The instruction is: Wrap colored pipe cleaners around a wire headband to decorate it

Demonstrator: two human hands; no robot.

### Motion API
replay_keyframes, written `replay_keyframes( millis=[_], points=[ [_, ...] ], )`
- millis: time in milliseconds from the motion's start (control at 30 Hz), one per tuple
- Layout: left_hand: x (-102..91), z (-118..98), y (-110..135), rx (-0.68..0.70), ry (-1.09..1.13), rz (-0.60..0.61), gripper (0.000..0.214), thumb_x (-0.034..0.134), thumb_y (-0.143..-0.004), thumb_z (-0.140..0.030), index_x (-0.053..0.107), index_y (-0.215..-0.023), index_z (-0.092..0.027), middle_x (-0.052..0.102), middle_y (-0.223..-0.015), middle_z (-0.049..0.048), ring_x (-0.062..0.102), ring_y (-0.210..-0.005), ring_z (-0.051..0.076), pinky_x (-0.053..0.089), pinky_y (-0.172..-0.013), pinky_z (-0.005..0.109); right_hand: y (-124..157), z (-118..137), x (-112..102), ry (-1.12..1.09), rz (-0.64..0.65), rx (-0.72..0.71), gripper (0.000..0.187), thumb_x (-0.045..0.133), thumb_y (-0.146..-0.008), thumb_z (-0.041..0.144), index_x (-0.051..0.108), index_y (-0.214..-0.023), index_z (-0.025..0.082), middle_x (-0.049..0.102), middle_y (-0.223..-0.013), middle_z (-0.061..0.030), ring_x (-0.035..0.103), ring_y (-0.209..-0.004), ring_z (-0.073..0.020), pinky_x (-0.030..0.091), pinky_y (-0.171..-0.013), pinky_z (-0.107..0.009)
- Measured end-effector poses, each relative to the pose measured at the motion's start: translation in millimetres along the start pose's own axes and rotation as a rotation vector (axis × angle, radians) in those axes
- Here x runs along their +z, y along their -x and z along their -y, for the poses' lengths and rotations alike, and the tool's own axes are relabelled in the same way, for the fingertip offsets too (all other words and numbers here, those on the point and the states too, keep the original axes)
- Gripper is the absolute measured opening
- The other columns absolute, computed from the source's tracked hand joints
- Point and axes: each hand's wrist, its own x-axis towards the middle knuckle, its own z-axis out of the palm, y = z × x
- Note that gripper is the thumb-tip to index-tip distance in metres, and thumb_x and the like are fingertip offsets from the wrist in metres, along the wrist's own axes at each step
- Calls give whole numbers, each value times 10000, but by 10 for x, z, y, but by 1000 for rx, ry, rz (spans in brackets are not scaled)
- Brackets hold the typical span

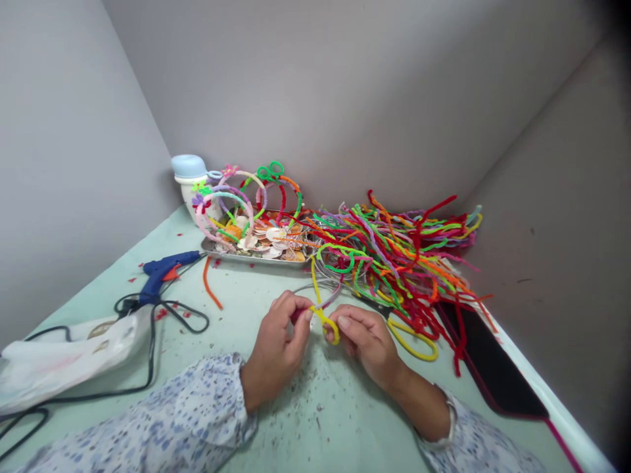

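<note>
Blue glue gun (160, 270) lies left; metal tray (256, 257) holds headbands (227, 194); pipe-cleaner pile (404, 256) right.

On my feed I see a yellow fuzzy pipe cleaner (320, 309), thin and bendy, held just above the table between the left hand (276, 348) and the right hand (367, 341). Its upper end stands free and rises in a gentle curve away from the hands. Its lower end is bent into a small loop that hangs between the two thumbs. The left fingertips pinch it where the loop begins, and the right thumb and forefinger touch the loop's other side. A pale lilac fuzzy pipe cleaner (334, 297) crosses it just above the pinch, slanting up to the right. I can also make out a short red fuzzy end (294, 315) under the left fingers.
</note>
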Motion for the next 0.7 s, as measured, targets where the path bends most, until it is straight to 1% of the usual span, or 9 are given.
replay_keyframes(
  millis=[133,233,300,400,467,600,700],
  points=[
    [-9,-12,4,-10,9,66,137,413,-922,-187,542,-876,-186,513,-818,14,481,-772,162,367,-731,301,-12,7,0,-4,-14,14,239,519,-896,357,657,-844,169,609,-637,-3,405,-457,-78,322,-430,-206],
    [-23,-21,11,-12,43,108,149,407,-931,-212,545,-884,-185,519,-833,18,490,-804,167,370,-755,306,-17,34,11,30,-9,-12,216,537,-888,337,663,-816,178,587,-608,11,418,-460,-77,342,-439,-201],
    [-35,-29,15,-13,56,122,162,402,-936,-233,548,-885,-185,516,-835,20,489,-808,169,371,-758,308,-14,42,17,69,-24,-43,184,540,-883,307,667,-826,187,594,-631,11,439,-480,-81,365,-457,-202],
    [-49,-40,16,-18,62,123,184,392,-941,-256,549,-876,-184,511,-830,20,482,-798,170,369,-750,309,-4,26,22,179,-89,-128,121,563,-860,259,667,-862,197,618,-705,1,484,-539,-93,398,-498,-208],
    [-52,-45,13,-27,65,114,191,395,-943,-268,549,-866,-186,509,-820,18,479,-787,168,366,-738,306,2,3,20,254,-119,-158,109,567,-855,244,663,-874,195,625,-729,-5,505,-564,-101,411,-514,-214],
    [-47,-42,9,-44,68,102,209,398,-948,-293,549,-846,-191,500,-795,11,473,-763,165,365,-720,300,5,-29,12,326,-83,-131,142,534,-882,251,660,-869,187,614,-672,2,514,-530,-102,419,-503,-220],
    [-41,-38,9,-32,67,86,219,398,-951,-298,547,-832,-192,497,-784,11,473,-757,164,368,-722,301,-1,-26,21,391,-62,-150,153,532,-886,250,669,-862,188,624,-660,-1,520,-517,-105,425,-500,-228]
  ],
)
